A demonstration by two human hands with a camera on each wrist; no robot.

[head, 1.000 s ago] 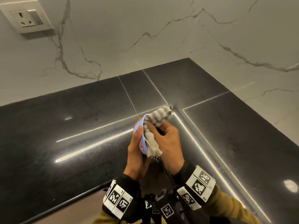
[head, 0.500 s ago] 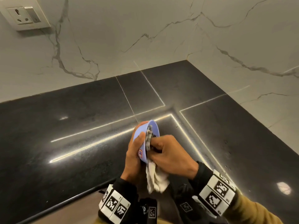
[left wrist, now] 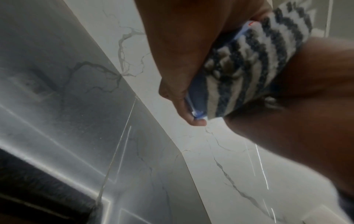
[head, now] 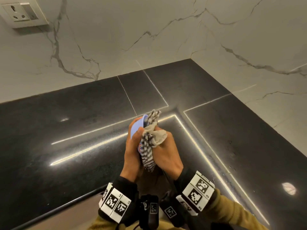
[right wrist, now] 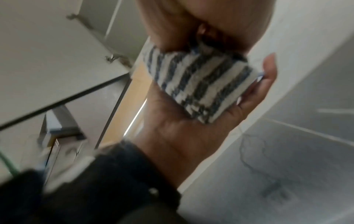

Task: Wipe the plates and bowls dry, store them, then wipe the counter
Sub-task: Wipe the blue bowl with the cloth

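Note:
A small light-blue bowl [head: 137, 126] is held on edge above the black counter [head: 83, 130], and my left hand [head: 132, 146] grips it from the left with the thumb over its rim. My right hand [head: 163, 151] clutches a striped dark-and-white cloth [head: 147, 146] bunched against the bowl's inside. In the left wrist view the bowl's blue rim [left wrist: 193, 106] shows under the cloth [left wrist: 249, 63]. From the right wrist, the cloth [right wrist: 201, 84] lies between both hands. Most of the bowl is hidden.
Marble walls [head: 149, 30] meet at the counter's far corner. A wall socket [head: 21, 14] sits at the top left. Water drops [head: 214, 178] dot the counter at the right. The counter's front edge [head: 66, 206] runs below my wrists. Cabinet doors [right wrist: 57, 45] show behind my right wrist.
My right hand has swung back from the bowl's lower right to beside it, turning the cloth inside the bowl; a cloth end now sticks up past the rim.

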